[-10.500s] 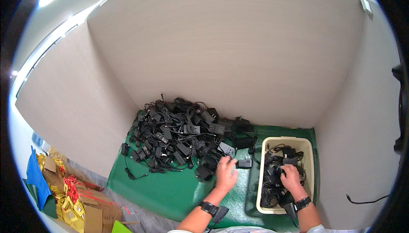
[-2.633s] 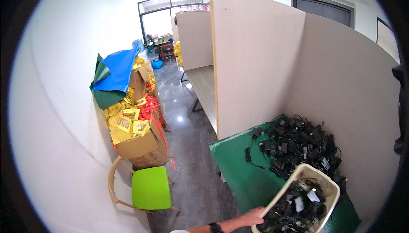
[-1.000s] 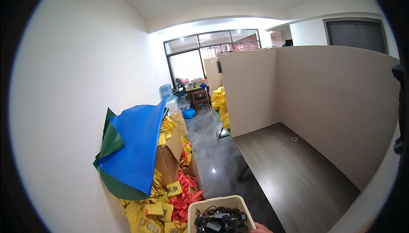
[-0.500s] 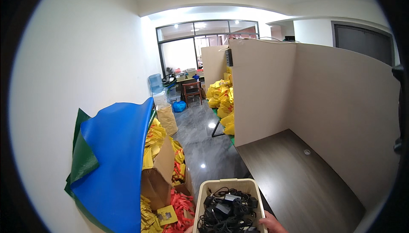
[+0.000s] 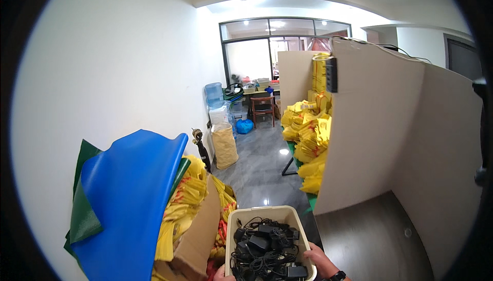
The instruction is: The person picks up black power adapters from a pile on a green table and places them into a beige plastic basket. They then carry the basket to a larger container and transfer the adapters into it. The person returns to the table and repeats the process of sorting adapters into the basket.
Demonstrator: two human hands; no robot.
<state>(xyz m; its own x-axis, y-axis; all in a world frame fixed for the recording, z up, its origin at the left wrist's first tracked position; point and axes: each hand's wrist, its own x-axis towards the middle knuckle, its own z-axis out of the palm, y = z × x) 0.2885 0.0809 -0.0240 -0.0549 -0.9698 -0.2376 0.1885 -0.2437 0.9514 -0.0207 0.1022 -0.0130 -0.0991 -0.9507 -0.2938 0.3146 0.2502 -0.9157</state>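
Observation:
A cream plastic basket (image 5: pixel 266 210) is held between my two hands at the bottom of the view. Black power adapters (image 5: pixel 261 243) with tangled cables fill it. My right hand (image 5: pixel 319 260) grips the basket's right side, and a dark watch is on that wrist. At the lower left side of the basket, my left hand (image 5: pixel 223 275) shows only in part, its fingers closed against the wall.
Left of me, a blue sheet (image 5: pixel 131 199) drapes beside a cardboard box (image 5: pixel 197 229) of yellow packets. A desk (image 5: pixel 370 240) with beige partitions (image 5: pixel 370 127) stands right. Along the aisle are yellow bundles (image 5: pixel 308 132), a tan sack (image 5: pixel 224 147), a water dispenser (image 5: pixel 218 114) and a chair (image 5: pixel 263 110).
My view has moved forward along the aisle and turned left, so the desk and partition slide right. The basket stays in both hands, and more of both hands now shows.

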